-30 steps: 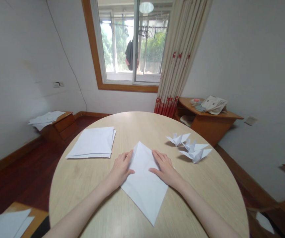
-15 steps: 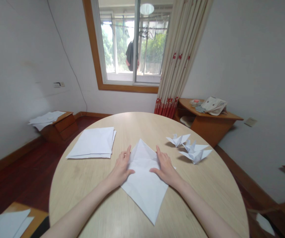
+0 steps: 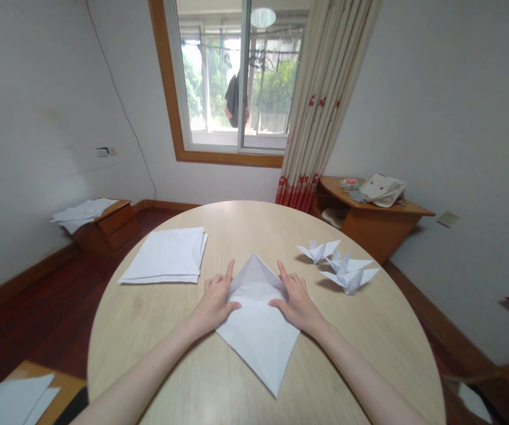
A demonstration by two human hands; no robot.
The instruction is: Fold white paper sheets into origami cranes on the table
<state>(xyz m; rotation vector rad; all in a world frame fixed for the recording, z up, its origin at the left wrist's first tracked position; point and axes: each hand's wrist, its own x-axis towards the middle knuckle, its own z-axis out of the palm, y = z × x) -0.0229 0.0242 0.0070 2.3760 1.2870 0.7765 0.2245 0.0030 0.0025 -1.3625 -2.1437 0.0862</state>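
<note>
A white sheet of paper [image 3: 258,330] lies as a diamond in the middle of the round wooden table [image 3: 157,330]. Its far corner is raised off the table like a small tent. My left hand [image 3: 216,300] pinches the sheet's left edge, thumb on top and index finger stretched along the raised flap. On the other side my right hand [image 3: 297,298] grips the right edge the same way. A stack of flat white sheets [image 3: 166,255] rests to the left. Folded paper cranes [image 3: 338,264] stand to the right.
A low wooden cabinet [image 3: 104,221] with papers stands by the left wall. A corner desk [image 3: 369,215] with a bag is at the right, beside a curtain [image 3: 320,100] and the window [image 3: 237,77]. More paper [image 3: 10,401] lies at the lower left.
The sheet lay flat a second ago. Both hands have since drawn its side edges inward and its far corner has lifted and moved toward me.
</note>
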